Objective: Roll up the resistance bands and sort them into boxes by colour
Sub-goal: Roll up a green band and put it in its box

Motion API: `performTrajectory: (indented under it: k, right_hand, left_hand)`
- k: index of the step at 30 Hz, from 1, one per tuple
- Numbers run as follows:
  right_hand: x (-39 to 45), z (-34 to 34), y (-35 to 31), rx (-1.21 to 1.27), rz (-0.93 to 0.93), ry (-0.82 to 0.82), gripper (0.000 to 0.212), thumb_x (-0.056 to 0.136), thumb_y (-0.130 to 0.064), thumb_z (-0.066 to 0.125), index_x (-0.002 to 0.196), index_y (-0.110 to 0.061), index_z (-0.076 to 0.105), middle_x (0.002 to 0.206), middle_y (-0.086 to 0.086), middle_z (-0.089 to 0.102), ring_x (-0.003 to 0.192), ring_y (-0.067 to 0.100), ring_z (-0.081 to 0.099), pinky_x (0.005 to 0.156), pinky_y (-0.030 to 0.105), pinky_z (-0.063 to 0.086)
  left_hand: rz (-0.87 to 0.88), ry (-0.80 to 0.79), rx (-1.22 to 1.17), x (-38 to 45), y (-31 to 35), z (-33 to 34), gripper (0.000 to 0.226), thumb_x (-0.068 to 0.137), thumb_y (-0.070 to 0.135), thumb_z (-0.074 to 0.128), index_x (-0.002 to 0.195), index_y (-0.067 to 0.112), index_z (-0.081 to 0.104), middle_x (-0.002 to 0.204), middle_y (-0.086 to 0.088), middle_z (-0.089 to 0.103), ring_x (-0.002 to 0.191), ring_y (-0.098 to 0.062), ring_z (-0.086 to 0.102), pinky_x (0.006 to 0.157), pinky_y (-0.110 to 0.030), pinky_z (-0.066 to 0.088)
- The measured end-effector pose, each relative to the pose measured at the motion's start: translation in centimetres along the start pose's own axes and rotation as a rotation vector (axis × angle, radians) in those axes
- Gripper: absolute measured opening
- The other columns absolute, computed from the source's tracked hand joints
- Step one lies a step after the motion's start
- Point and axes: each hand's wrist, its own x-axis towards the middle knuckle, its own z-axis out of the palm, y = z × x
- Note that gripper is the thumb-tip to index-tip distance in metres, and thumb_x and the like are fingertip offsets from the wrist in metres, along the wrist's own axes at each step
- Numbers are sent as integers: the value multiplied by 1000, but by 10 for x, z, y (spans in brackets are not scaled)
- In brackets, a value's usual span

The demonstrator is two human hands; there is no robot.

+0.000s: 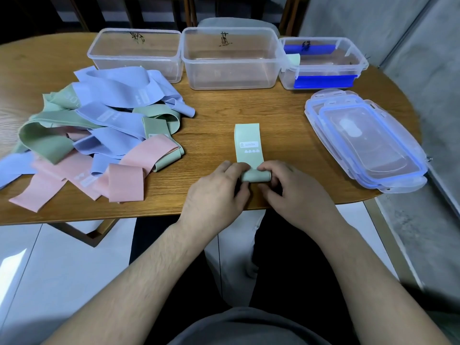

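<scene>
A pale green resistance band (248, 141) lies flat on the wooden table (224, 105), its near end wound into a small roll. My left hand (219, 190) and my right hand (293, 188) pinch that roll from either side near the table's front edge. A loose heap of green, blue and pink bands (99, 135) covers the left of the table. Three clear boxes stand along the back: the left box (134, 54), the middle box (231, 58) and the right box (323, 63) with blue clips, each with a handwritten mark.
Stacked clear lids (366, 140) with blue seals lie at the table's right edge. A chair back shows behind the boxes. A grey wall runs along the right. My lap and the tiled floor sit below the table's front edge.
</scene>
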Motion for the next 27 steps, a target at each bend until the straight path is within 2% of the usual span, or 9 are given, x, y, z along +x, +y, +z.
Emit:
performTrajectory:
  k: [4, 7, 9, 13, 19, 23, 27]
  right_hand:
    - [7, -2, 0, 0, 14, -17, 30, 97, -30, 57, 126, -28, 57, 92, -18, 47, 81, 4, 48, 70, 25, 39]
    - [10, -1, 1, 10, 9, -17, 29, 98, -30, 55, 127, -28, 58, 91, -21, 47, 81, 0, 47, 66, 16, 36]
    - [11, -1, 1, 7, 20, -12, 32, 99, -30, 54, 131, -28, 57, 92, -20, 46, 81, 0, 46, 67, 19, 35]
    - [10, -3, 1, 10, 18, -24, 46, 96, -30, 57, 140, -34, 45, 93, -18, 48, 78, 3, 46, 68, 25, 36]
    - [11, -4, 1, -11, -15, -16, 38, 93, -31, 60, 130, -36, 51, 94, -13, 52, 78, 8, 51, 72, 35, 48]
    - [19, -2, 4, 8, -17, -19, 37, 92, -30, 61, 128, -34, 54, 93, -11, 54, 80, 7, 52, 72, 30, 46]
    - [28, -3, 7, 3, -34, -26, 36, 90, -27, 63, 125, -34, 57, 89, -12, 52, 80, 4, 50, 68, 22, 39]
  left_hand:
    - [13, 0, -44, 0, -1, -1, 44, 95, 38, 52, 137, 34, 42, 124, 11, 58, 95, -25, 65, 66, -35, 49]
    - [38, 17, -11, 2, -2, 1, 33, 96, 35, 51, 129, 33, 49, 116, 11, 58, 87, -24, 65, 59, -33, 44]
    - [30, 33, -2, 4, -2, 1, 29, 97, 33, 50, 126, 32, 53, 115, 10, 59, 85, -25, 66, 58, -33, 45]
    - [-19, 21, -12, 10, -3, 2, 31, 98, 35, 46, 129, 36, 53, 122, 10, 60, 94, -27, 66, 68, -38, 51]
    - [-69, 14, -15, 16, -3, 1, 32, 99, 37, 45, 131, 38, 52, 124, 13, 59, 101, -24, 63, 71, -34, 45]
    - [-31, 32, -18, 16, -3, 0, 35, 98, 37, 48, 133, 38, 47, 122, 11, 59, 96, -27, 65, 67, -37, 48]
    - [-15, 5, 70, 20, -4, -1, 37, 95, 44, 52, 130, 38, 48, 118, 11, 54, 90, -29, 66, 60, -33, 41]
